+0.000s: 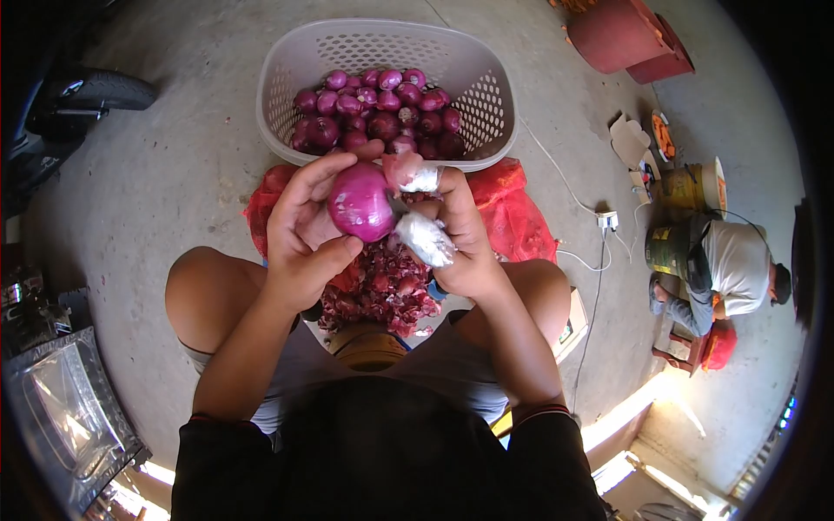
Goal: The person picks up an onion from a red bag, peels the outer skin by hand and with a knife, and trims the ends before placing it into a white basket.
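Observation:
A shiny purple onion rests in my left hand, whose fingers and thumb curl round its left side. My right hand is closed beside it; white wrapping covers its thumb and a fingertip, and a piece of reddish skin shows at the wrapped fingertip. Whatever else the right hand grips between its fingers is too hidden to name. Beyond both hands stands a grey perforated basket with several peeled onions. Below the hands, between my knees, lies a heap of red onion skins.
Red mesh sacking lies on both sides of the skin heap. A cable with a white socket crosses the floor at right. Farther right, another person sits near buckets. A tyre is at upper left, red tubs at upper right.

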Demonstrator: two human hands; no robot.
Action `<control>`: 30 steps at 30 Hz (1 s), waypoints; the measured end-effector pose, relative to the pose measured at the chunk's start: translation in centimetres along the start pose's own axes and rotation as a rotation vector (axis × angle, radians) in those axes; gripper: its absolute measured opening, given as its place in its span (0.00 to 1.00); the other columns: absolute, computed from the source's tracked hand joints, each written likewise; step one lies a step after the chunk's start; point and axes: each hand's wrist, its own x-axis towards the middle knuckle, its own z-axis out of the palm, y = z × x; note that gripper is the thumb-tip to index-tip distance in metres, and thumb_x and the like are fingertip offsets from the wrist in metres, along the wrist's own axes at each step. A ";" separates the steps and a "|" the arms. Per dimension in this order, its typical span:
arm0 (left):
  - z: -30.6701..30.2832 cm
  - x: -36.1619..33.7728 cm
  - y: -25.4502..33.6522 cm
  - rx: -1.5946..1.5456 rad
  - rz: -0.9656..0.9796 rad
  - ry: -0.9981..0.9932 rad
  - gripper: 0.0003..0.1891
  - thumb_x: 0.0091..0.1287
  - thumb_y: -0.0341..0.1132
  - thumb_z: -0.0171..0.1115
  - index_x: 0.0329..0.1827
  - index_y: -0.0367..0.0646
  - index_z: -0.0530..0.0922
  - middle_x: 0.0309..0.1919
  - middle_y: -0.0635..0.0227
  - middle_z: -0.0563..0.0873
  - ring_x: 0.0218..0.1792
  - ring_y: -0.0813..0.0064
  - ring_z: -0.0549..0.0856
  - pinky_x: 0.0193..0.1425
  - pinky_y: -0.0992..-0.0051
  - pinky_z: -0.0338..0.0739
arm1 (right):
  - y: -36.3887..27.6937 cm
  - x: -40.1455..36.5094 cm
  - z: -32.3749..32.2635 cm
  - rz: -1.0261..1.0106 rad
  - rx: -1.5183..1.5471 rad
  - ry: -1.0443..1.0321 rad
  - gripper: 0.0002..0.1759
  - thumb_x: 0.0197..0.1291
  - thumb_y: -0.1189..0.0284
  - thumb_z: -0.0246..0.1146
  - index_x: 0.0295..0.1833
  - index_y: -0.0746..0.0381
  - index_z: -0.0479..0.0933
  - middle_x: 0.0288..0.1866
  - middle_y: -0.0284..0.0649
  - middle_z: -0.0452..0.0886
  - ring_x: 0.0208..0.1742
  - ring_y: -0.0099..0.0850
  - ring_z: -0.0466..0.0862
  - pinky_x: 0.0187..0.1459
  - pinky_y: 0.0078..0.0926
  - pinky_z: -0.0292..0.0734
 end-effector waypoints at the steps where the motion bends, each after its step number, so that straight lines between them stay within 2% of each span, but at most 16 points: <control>1: 0.1 0.0 0.0 -0.014 -0.005 -0.005 0.34 0.54 0.23 0.63 0.66 0.33 0.61 0.66 0.48 0.66 0.66 0.63 0.69 0.68 0.66 0.64 | -0.2 0.1 0.1 0.021 0.023 0.018 0.25 0.60 0.81 0.58 0.61 0.62 0.59 0.56 0.39 0.68 0.48 0.24 0.77 0.51 0.22 0.70; 4: 0.4 0.0 0.0 -0.048 -0.042 0.006 0.35 0.54 0.25 0.64 0.66 0.33 0.61 0.66 0.48 0.66 0.65 0.63 0.70 0.68 0.65 0.65 | -0.1 -0.1 -0.1 -0.009 0.019 0.000 0.24 0.59 0.82 0.57 0.60 0.63 0.59 0.56 0.39 0.70 0.50 0.24 0.77 0.53 0.22 0.69; 6: 0.5 -0.2 0.3 -0.054 -0.093 0.053 0.36 0.53 0.27 0.65 0.65 0.32 0.61 0.66 0.48 0.66 0.66 0.63 0.70 0.67 0.65 0.65 | 0.2 -0.2 -0.1 -0.024 0.027 0.014 0.22 0.59 0.82 0.56 0.59 0.62 0.60 0.53 0.38 0.71 0.47 0.23 0.77 0.49 0.21 0.70; 9: 0.2 -0.5 0.0 -0.209 -0.177 0.090 0.37 0.50 0.28 0.65 0.65 0.33 0.61 0.66 0.47 0.66 0.65 0.61 0.70 0.67 0.64 0.65 | 0.6 -0.5 -0.1 -0.003 0.150 0.082 0.21 0.61 0.80 0.56 0.59 0.60 0.61 0.44 0.34 0.73 0.34 0.19 0.74 0.35 0.17 0.69; 11: 0.3 0.0 0.1 -0.326 -0.185 0.043 0.36 0.51 0.30 0.61 0.66 0.34 0.60 0.66 0.46 0.65 0.65 0.59 0.70 0.67 0.63 0.65 | 0.7 -0.5 -0.9 0.001 0.314 0.077 0.21 0.61 0.79 0.56 0.59 0.58 0.62 0.37 0.31 0.72 0.24 0.15 0.69 0.24 0.13 0.63; 12: 0.3 0.2 0.2 -0.385 -0.187 0.021 0.36 0.51 0.31 0.60 0.66 0.34 0.60 0.66 0.45 0.64 0.65 0.58 0.70 0.67 0.62 0.65 | 0.0 0.1 -0.3 -0.085 0.180 0.137 0.17 0.69 0.71 0.50 0.61 0.56 0.61 0.22 0.33 0.66 0.15 0.16 0.57 0.15 0.14 0.51; 14: 0.1 0.4 0.5 -0.455 -0.232 0.038 0.36 0.53 0.34 0.57 0.68 0.36 0.58 0.67 0.45 0.62 0.65 0.51 0.69 0.67 0.60 0.66 | 0.0 0.0 -1.1 -0.132 0.197 0.132 0.17 0.69 0.71 0.50 0.62 0.56 0.61 0.34 0.39 0.74 0.15 0.16 0.58 0.15 0.14 0.53; 16: -0.1 0.4 0.7 -0.527 -0.269 0.038 0.35 0.56 0.36 0.54 0.69 0.38 0.57 0.68 0.44 0.60 0.65 0.49 0.68 0.67 0.59 0.67 | -0.7 0.3 -1.6 -0.151 0.118 0.142 0.17 0.69 0.71 0.49 0.62 0.58 0.60 0.58 0.50 0.68 0.16 0.15 0.59 0.15 0.13 0.55; 17: -0.3 0.5 0.7 -0.563 -0.284 0.030 0.35 0.57 0.37 0.52 0.69 0.38 0.57 0.69 0.44 0.59 0.66 0.49 0.67 0.67 0.59 0.67 | -0.7 0.3 -1.9 -0.158 0.106 0.139 0.17 0.69 0.72 0.49 0.62 0.58 0.60 0.62 0.51 0.65 0.16 0.15 0.59 0.15 0.13 0.56; 20: -0.2 0.4 1.0 -0.641 -0.342 0.071 0.33 0.59 0.38 0.50 0.70 0.38 0.57 0.69 0.44 0.58 0.66 0.49 0.67 0.67 0.60 0.67 | -0.7 0.1 -2.2 -0.151 0.039 0.152 0.18 0.66 0.76 0.50 0.61 0.59 0.61 0.51 0.44 0.71 0.18 0.17 0.62 0.18 0.14 0.59; 21: -0.1 0.4 1.1 -0.662 -0.363 0.096 0.33 0.60 0.38 0.50 0.69 0.38 0.57 0.69 0.44 0.59 0.66 0.49 0.67 0.67 0.60 0.68 | -0.7 0.0 -2.7 -0.123 -0.011 0.146 0.20 0.63 0.79 0.50 0.61 0.58 0.62 0.43 0.38 0.73 0.19 0.18 0.66 0.21 0.16 0.61; 23: -0.2 0.5 0.9 -0.616 -0.366 0.123 0.31 0.63 0.39 0.49 0.69 0.37 0.57 0.68 0.45 0.60 0.65 0.50 0.68 0.65 0.62 0.70 | -1.4 0.0 -3.5 -0.027 -0.335 0.107 0.24 0.59 0.81 0.53 0.62 0.59 0.62 0.36 0.39 0.78 0.25 0.27 0.76 0.28 0.24 0.69; 24: -0.2 0.6 0.7 -0.592 -0.367 0.137 0.30 0.64 0.39 0.49 0.69 0.37 0.57 0.68 0.45 0.61 0.65 0.51 0.69 0.64 0.63 0.71 | -2.1 0.3 -3.8 0.042 -0.607 0.074 0.25 0.57 0.80 0.54 0.62 0.61 0.62 0.38 0.45 0.81 0.28 0.35 0.81 0.32 0.31 0.74; 25: -0.3 0.7 0.6 -0.548 -0.361 0.181 0.28 0.65 0.40 0.49 0.68 0.38 0.59 0.65 0.49 0.65 0.62 0.53 0.72 0.61 0.64 0.73 | -1.5 -0.2 -4.9 0.250 -0.880 0.034 0.27 0.56 0.72 0.59 0.61 0.64 0.62 0.36 0.56 0.80 0.38 0.48 0.84 0.38 0.44 0.76; 28: -0.6 0.8 0.3 -0.455 -0.363 0.295 0.23 0.68 0.41 0.50 0.64 0.42 0.63 0.57 0.58 0.73 0.55 0.59 0.77 0.55 0.67 0.77 | -2.5 -0.9 -5.3 0.500 -1.182 -0.109 0.30 0.55 0.65 0.62 0.61 0.65 0.63 0.32 0.59 0.79 0.39 0.52 0.81 0.38 0.47 0.74; 30: -1.3 0.7 0.0 -0.445 -0.388 0.341 0.20 0.70 0.41 0.50 0.62 0.44 0.65 0.55 0.62 0.75 0.52 0.62 0.79 0.52 0.68 0.78 | -2.3 -1.2 -5.3 0.501 -1.166 -0.147 0.31 0.56 0.63 0.62 0.62 0.65 0.62 0.29 0.56 0.80 0.36 0.51 0.82 0.36 0.46 0.74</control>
